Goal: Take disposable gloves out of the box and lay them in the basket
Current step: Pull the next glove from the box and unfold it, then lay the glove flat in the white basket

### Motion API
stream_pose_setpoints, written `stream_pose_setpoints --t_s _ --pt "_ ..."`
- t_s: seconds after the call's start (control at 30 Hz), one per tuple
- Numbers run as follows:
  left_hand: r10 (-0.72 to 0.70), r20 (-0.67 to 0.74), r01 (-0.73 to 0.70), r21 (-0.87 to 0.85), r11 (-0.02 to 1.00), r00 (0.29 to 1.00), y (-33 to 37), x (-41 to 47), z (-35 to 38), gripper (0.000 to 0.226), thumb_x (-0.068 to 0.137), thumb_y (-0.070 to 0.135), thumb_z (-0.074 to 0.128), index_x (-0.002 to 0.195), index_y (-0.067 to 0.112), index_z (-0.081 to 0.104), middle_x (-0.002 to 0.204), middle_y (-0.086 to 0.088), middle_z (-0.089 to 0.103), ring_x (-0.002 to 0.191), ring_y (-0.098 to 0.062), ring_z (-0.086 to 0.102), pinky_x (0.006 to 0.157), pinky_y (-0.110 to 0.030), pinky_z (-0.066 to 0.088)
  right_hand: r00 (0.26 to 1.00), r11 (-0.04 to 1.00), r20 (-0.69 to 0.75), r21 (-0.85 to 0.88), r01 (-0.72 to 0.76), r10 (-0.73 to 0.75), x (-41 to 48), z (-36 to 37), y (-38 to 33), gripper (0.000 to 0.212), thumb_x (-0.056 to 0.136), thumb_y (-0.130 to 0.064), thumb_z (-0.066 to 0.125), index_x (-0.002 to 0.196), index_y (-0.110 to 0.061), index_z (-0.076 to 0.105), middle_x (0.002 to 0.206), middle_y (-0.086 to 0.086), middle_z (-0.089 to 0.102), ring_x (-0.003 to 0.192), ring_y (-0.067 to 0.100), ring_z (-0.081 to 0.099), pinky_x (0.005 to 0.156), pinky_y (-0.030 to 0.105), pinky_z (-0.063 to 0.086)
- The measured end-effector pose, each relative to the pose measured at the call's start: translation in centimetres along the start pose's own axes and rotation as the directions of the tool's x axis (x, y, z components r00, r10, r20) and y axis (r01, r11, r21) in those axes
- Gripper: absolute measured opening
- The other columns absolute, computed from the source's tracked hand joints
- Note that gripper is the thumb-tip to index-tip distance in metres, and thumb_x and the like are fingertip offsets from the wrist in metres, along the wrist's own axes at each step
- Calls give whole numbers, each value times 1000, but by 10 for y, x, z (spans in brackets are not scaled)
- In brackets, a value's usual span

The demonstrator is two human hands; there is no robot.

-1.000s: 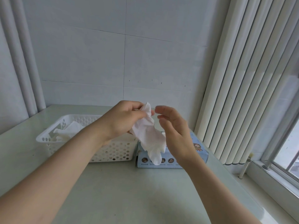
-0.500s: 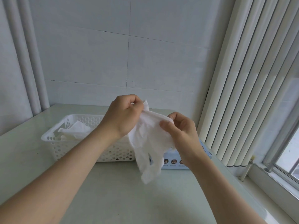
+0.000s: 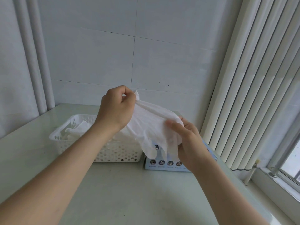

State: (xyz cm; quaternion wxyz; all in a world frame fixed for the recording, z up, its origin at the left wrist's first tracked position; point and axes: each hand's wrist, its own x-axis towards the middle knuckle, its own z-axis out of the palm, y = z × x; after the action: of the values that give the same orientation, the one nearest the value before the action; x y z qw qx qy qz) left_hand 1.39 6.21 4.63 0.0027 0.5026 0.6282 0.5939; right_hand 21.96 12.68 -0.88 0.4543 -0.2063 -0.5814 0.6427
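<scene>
At the far left, a white perforated basket [image 3: 65, 132] stands on the pale table [image 3: 129, 192], below and to the left of the left hand's fingers. A few white gloves [image 3: 81, 129] lie inside it.

The left hand [image 3: 116, 109] is raised above the basket's right end. Its fingers are curled, pinching the upper edge of a white glove [image 3: 151, 125] between thumb and fingertips. From those fingertips the glove stretches down and to the right, up in the air, to the right hand [image 3: 190, 143]. That hand grips the glove's other edge, thumb on the near side and fingers curled behind. The glove's own fingers hang down between the two hands.

A light blue box [image 3: 165, 164] sits on the table below the right hand's fingers, just beside the basket. To the right of that hand hang vertical blinds [image 3: 251, 95].
</scene>
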Motion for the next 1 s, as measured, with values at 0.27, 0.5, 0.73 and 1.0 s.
stream_pose_setpoints --t_s 0.27,0.5,0.73,1.0 --pt "-136 25 132 136 982 990 -19 18 -33 24 101 18 47 98 7 68 86 -11 67 67 -22 65 46 -34 58 968 998 -250 -65 15 -31 20 27 2 33 95 -8 76 126 -13 65 95 11 81 82 27 74 75 39 61" --pt "-323 48 278 401 873 945 -55 32 -69 28 99 19 45 91 -2 62 84 -19 70 56 -32 73 56 -44 65 966 925 -259 -373 -76 -25 67 67 4 47 91 -7 79 131 -20 59 85 2 81 77 22 79 70 35 67" --pt "-353 48 214 717 663 934 -95 32 -74 18 100 15 45 115 6 50 97 -10 58 86 -34 61 68 -38 46 987 511 -95 -860 -15 -131 108 94 31 45 86 -16 76 129 -20 62 98 -1 74 87 15 70 74 33 57" --pt "-325 201 -29 884 466 924 -100 33 -68 42 100 20 51 142 19 42 140 -13 43 129 -38 37 101 -43 38 945 216 309 -935 282 107 96 118 31 42 103 -21 49 141 -26 64 141 4 65 133 25 56 105 35 44"
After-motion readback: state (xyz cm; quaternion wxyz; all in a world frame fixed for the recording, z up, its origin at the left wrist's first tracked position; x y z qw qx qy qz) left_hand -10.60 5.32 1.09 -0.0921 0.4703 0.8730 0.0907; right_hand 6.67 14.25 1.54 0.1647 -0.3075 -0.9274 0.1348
